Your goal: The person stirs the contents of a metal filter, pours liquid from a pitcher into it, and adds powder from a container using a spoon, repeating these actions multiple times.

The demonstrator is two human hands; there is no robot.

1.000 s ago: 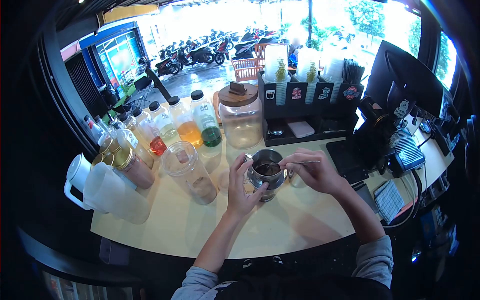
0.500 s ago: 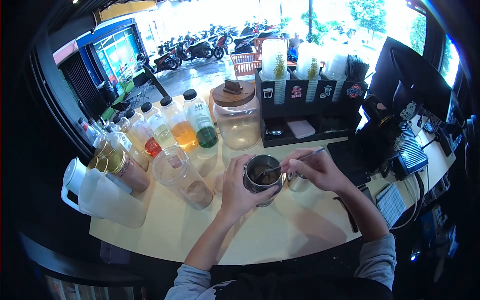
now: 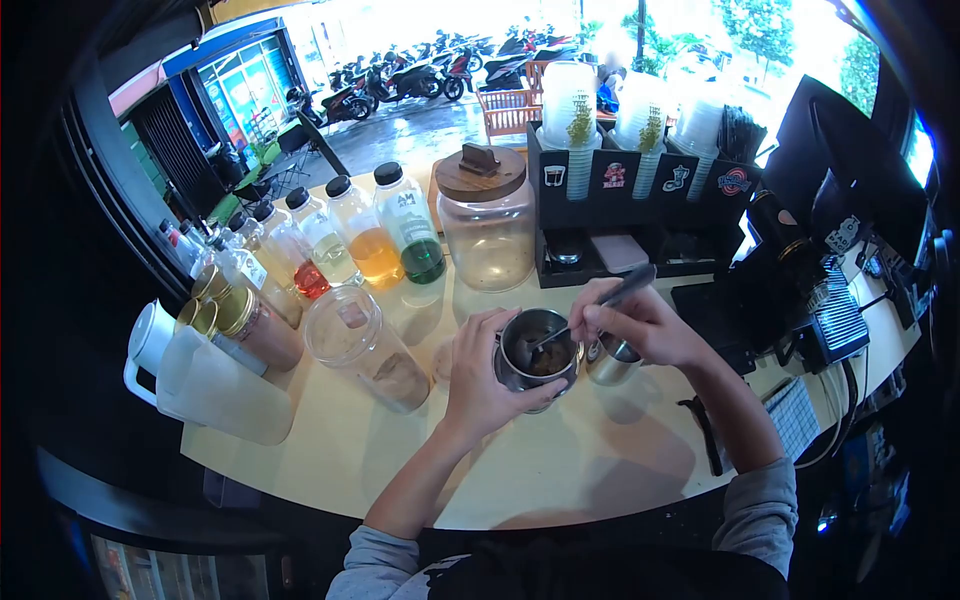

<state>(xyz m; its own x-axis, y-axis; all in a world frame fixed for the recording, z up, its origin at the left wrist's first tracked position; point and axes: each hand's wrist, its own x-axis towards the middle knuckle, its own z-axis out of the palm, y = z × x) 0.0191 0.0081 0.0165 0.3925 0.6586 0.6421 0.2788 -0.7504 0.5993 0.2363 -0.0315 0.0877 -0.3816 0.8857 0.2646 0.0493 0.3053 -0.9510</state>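
Note:
Fingers of my left hand [image 3: 472, 388] wrap round the side of a metal pitcher [image 3: 563, 383], its mouth tilted up toward me. Inside it lies a brown mixture, wet and lumpy. My right hand [image 3: 645, 328] grips a spoon [image 3: 560, 334] by its shaft, the dark handle end sticking up past the fingers. The spoon's bowl is down in the mixture. Just under my right hand stands a smaller metal cup [image 3: 612, 370]. Left of the pitcher is a clear plastic jar [image 3: 342, 325] with brown powder low inside.
Bottles of coloured syrup [image 3: 378, 255] line the back left, beside a glass jar with a wooden lid [image 3: 490, 235]. White pitchers [image 3: 225, 395] stand at the left edge. A black cup organizer [image 3: 690, 212] is at the back; a coffee machine [image 3: 770, 290] and cloth [image 3: 793, 418] are right.
My right hand has shifted and the spoon has turned, its dark handle now plainly showing. The whole view has moved slightly. My left hand keeps its hold on the pitcher.

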